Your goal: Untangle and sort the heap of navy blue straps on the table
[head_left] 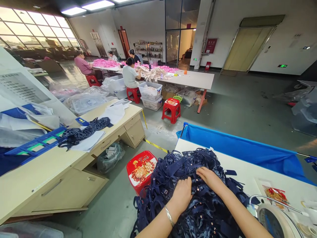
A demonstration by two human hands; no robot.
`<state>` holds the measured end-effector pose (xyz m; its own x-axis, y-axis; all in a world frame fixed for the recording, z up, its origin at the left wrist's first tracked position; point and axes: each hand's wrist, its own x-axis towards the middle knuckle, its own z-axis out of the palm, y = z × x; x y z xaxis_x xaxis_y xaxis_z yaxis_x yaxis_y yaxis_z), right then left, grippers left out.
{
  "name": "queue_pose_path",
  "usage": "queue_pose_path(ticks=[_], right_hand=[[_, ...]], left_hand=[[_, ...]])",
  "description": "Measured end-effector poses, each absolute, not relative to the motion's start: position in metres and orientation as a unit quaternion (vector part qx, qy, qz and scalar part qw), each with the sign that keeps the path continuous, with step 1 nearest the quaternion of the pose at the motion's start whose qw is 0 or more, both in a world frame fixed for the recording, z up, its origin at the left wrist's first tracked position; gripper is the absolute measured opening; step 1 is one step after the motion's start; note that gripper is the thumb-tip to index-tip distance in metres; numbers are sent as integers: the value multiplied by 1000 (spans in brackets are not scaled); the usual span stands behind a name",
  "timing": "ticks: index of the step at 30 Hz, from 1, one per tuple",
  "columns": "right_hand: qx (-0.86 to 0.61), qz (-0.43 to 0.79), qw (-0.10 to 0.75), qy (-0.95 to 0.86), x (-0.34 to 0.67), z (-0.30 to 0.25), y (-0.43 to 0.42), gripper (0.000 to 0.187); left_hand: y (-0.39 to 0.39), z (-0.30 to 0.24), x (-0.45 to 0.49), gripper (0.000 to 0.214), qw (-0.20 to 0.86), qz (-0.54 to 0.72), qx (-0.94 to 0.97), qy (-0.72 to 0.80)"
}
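A big heap of navy lace bras (170, 170) with thin straps and small metal rings lies across the near end of a white table (237, 162) and spills over its edge. My left hand (182, 194), with a silver bangle at the wrist, is closed on a bra in the middle of the heap. Just to its right and a little farther off, my right hand (210, 178) has its fingers bent and pressed together on the navy fabric. The fingertips of both hands are partly hidden in the heap.
A blue cloth bin (235, 138) runs along the table's far side. At right stand a round-faced white device (269, 218) and a red snack packet (276, 195). Red stools (141, 168) and a wooden desk (116, 135) are at left. Several people sit at a long table (198, 77) behind.
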<state>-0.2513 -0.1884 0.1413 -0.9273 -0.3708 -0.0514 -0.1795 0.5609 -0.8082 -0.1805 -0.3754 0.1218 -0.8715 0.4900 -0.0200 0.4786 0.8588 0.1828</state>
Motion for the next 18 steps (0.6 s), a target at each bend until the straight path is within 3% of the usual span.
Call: queue_pose_path(ticks=[5,12,18], right_hand=[[-136,-484,98,859,-263,146,-201,46],[-192,-425,70,882,-294,145,-225,34],[-204,-365,94,904,-293,138,-211,28]], left_hand=[[-373,114,-181,12,46,74,291,953],[-374,111,-179,17,43,51,305,950],[-376,114,-182,39,36,29,280,959]])
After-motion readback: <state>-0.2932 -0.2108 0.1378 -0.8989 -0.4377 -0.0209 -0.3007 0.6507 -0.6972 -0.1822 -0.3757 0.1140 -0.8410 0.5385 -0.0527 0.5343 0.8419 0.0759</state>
